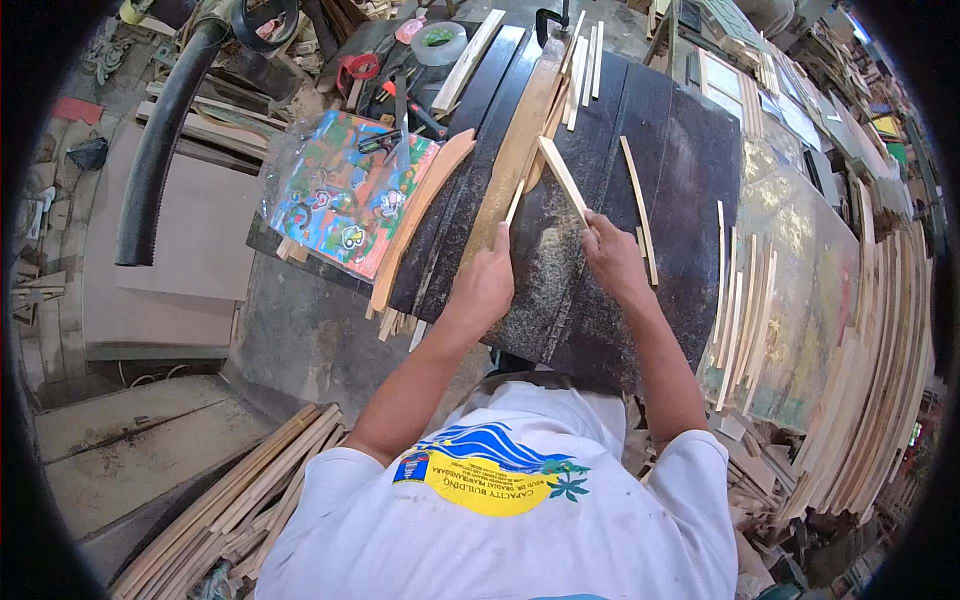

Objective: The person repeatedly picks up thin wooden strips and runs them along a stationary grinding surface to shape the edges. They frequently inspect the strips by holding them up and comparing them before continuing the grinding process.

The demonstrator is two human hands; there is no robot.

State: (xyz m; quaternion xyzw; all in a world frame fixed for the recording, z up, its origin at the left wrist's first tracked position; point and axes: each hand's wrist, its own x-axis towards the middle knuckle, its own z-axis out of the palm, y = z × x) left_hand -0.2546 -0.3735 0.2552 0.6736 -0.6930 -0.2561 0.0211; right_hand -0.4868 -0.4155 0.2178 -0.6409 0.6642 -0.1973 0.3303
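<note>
My left hand [485, 282] is closed on the near end of a thin wooden strip [515, 201], over the dark workbench [660, 160]. In my right hand [613, 258] is the near end of a wider pale wooden slat [562, 178], which slants up and to the left. The far ends of both pieces lie close to a long wooden board [520, 130]; whether they touch it I cannot tell. A black clamp [545, 25] stands at that board's far end. Sawdust covers the bench between my hands.
Left on the bench are a colourful plastic-covered sheet [345, 200], a curved wooden piece [425, 215], a tape roll [437, 42] and a hand tool [403, 125]. Thin strips [638, 200] lie right. A black ribbed hose [165, 150] hangs at left. Stacked slats [870, 370] stand far right.
</note>
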